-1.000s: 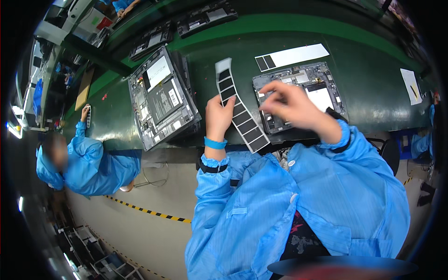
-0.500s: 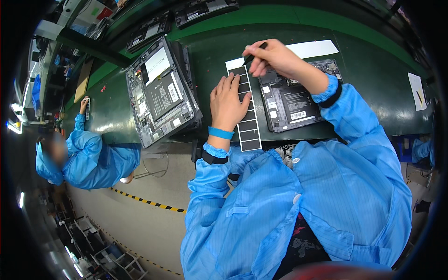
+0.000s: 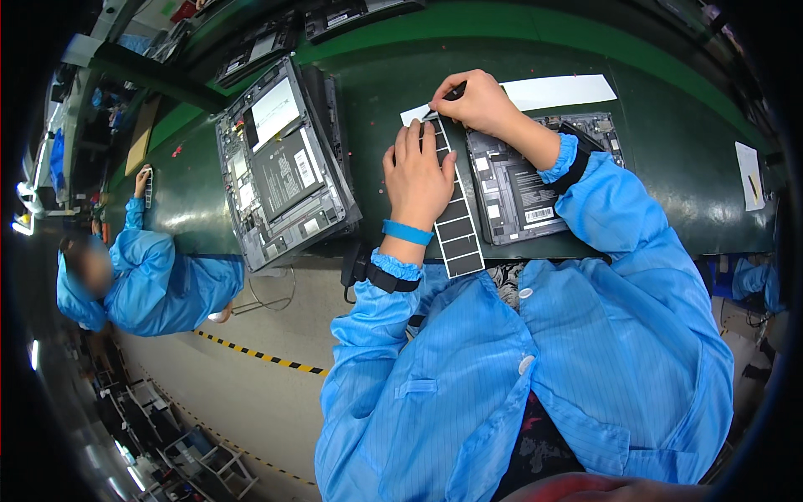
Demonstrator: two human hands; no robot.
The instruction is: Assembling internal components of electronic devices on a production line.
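My left hand (image 3: pixel 416 171) lies flat with outstretched fingers on a long white strip (image 3: pixel 465 267) of black rectangular stickers, pressing it to the bench. Between the fingers of my right hand (image 3: pixel 485 105) is a slim black pointed tool that looks like tweezers (image 3: pixel 454 92). Its tip reaches the strip's far end, just beyond my left fingertips. Right of the strip lies an opened laptop base (image 3: pixel 493 209) with its battery and boards exposed, partly covered by my right forearm. Another opened laptop base (image 3: pixel 284 180) rests tilted on a stack to the left.
A white paper strip (image 3: pixel 569 90) lies beyond my right hand on the green bench (image 3: pixel 669 142). A white sheet with a pencil-like item (image 3: pixel 750 180) is at far right. More laptop parts (image 3: pixel 355 17) stand along the back. Another person in blue (image 3: pixel 167 276) works at left.
My right hand has lowered the black tool's tip to the strip's far end. The strip's near end has swung right, and my left hand has shifted slightly right with it.
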